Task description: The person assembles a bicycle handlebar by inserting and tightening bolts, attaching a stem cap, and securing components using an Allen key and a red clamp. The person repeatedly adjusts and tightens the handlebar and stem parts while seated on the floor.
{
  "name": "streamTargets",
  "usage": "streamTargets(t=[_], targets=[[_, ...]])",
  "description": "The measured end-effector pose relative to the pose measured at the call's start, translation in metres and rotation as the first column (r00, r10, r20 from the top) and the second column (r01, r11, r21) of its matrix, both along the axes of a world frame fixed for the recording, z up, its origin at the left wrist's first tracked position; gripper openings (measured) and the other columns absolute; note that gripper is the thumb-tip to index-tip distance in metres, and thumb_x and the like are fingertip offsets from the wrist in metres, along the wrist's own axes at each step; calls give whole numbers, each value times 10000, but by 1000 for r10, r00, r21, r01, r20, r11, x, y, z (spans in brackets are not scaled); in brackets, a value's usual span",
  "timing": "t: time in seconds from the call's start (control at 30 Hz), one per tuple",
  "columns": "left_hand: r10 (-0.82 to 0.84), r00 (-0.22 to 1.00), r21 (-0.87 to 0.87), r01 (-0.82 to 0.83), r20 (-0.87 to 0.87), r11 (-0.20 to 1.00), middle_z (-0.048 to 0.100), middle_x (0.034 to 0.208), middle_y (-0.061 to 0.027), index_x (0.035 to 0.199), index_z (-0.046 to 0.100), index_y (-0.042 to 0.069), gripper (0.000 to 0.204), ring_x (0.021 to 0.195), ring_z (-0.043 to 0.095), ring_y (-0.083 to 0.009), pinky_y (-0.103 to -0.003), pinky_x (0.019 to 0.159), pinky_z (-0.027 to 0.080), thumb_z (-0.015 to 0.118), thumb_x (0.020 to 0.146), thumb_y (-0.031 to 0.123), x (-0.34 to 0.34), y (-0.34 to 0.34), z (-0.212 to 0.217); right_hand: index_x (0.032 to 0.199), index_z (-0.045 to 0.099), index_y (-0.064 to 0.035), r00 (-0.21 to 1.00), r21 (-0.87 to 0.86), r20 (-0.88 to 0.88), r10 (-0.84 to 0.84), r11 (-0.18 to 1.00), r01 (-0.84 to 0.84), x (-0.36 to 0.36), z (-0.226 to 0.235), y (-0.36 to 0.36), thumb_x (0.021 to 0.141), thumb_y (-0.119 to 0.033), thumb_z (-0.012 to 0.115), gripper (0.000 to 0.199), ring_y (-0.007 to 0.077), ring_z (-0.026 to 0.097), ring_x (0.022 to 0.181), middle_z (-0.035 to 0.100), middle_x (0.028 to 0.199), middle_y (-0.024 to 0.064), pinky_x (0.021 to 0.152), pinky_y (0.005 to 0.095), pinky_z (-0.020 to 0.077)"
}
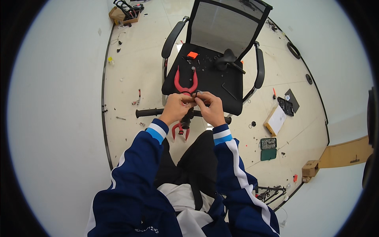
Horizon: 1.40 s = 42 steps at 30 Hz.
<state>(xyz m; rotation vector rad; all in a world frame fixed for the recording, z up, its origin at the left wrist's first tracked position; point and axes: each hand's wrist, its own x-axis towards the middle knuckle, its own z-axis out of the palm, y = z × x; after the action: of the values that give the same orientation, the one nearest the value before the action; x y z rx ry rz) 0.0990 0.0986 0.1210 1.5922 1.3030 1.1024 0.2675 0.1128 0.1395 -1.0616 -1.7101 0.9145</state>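
My left hand and my right hand meet at the front edge of the chair seat, fingers pinched together. A thin dark bent piece pokes up from my right fingertips; its kind is too small to tell. Whatever my left fingers grip is hidden. Just beyond them, a red bike fork lies on the black seat, prongs pointing away. Below my hands a black handlebar runs crosswise, partly covered by them. On the seat rest a black bike saddle, a hex key, an orange piece and several small parts.
The office chair's armrests flank the seat. Another red forked part is below the handlebar. To the right on the floor are a tool case, a white-topped box and a green case. Small parts lie scattered around.
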Motion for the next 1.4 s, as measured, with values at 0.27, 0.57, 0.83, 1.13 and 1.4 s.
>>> streamTargets(t=[0.27,0.57,0.83,1.13,1.4], targets=[[27,998,-12,-26,58,1000,737,840,-99,971,735,-38,190,768,660,-124,-278,729,531,772,812,60,6,-1,1,999,743,41,994,-135,2,-106,985,105,-5,3,-5,854,-64,741,179,127,692,762,750,910,90,699,248,535],[-83,996,-52,85,36,995,747,824,-99,964,741,-51,162,777,644,-90,-284,744,531,748,829,37,-1,3,-2,1032,728,57,989,-53,-137,60,996,-68,0,1,1,877,-50,689,192,201,727,869,742,970,145,784,290,556],[35,997,-66,-30,68,997,729,765,-65,900,759,-39,157,718,633,-79,-262,685,526,813,774,36,4,6,-7,971,738,63,994,-157,-40,-97,983,90,-6,11,-7,855,-95,757,197,112,701,761,752,847,116,699,245,555],[-130,990,-92,134,52,987,739,804,-105,971,744,-40,203,768,653,-124,-297,758,527,771,831,104,-9,4,-6,1115,709,67,995,-51,-97,3,999,-8,-12,5,-5,930,-100,664,254,126,700,773,755,869,159,731,252,547],[-21,1000,-6,21,22,1000,740,810,-92,955,744,-38,207,763,670,-130,-290,751,540,801,783,63,0,1,5,974,733,73,989,-149,-106,-106,985,90,-7,6,-8,835,-120,777,241,159,726,764,753,840,146,715,270,560]])
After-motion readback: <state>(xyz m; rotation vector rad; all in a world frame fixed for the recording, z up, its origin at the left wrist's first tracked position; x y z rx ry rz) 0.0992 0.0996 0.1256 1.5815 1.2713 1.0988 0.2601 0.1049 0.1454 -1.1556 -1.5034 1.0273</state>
